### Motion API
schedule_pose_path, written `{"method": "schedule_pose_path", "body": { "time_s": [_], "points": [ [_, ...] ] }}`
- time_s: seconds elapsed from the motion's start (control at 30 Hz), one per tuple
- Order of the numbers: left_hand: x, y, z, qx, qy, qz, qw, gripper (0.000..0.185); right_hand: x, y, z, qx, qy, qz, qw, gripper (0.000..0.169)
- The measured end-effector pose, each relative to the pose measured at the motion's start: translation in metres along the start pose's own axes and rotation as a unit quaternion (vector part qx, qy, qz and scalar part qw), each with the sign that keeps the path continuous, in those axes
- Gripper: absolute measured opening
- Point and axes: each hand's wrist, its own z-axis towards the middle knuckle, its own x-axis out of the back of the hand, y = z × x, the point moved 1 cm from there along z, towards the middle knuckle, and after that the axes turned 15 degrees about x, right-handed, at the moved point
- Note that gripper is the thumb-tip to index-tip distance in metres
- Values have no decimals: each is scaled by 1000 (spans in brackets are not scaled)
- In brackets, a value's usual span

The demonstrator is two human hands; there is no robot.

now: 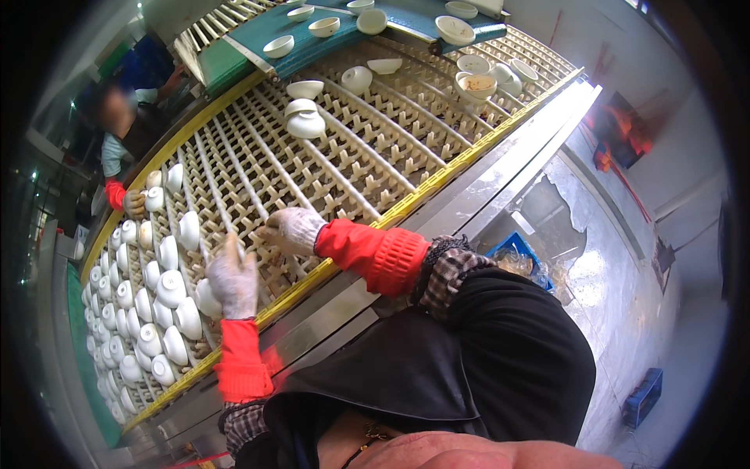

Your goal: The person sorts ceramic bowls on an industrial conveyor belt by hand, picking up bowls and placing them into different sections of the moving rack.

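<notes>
My left hand (235, 280), in a whitish knit glove, is over the pegged conveyor (345, 176), its thumb and fingers apart. A white bowl (208, 298) sits close beside its wrist side, partly hidden by the glove. To the right, my right hand (294, 230), gloved likewise, reaches over the pegs with its fingers curled downward. Whether anything lies within those fingers is hidden. Red sleeve covers (375, 252) stand on both forearms. Left of my hands, several white bowls (171, 288) rest tilted or face down in rows among the pegs.
Stacked bowls (305, 120) and soiled bowls (477, 85) lie farther up the conveyor. A green belt (328, 50) carrying bowls meets it at the top. Yellow edging (445, 167) borders the pegs. Across the conveyor, a co-worker's gloved hand (134, 203) touches bowls. A blue crate (518, 249) stands at right.
</notes>
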Motion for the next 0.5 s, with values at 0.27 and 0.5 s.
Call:
{"method": "schedule_pose_path", "body": {
  "time_s": [0.27,0.5],
  "points": [
    [-37,9,8,53,-150,66,985,43,10,-5,-14,58,3,64,996,48],
    [-51,-23,11,67,-98,66,991,50,2,3,-25,121,-45,32,991,49]
  ]
}}
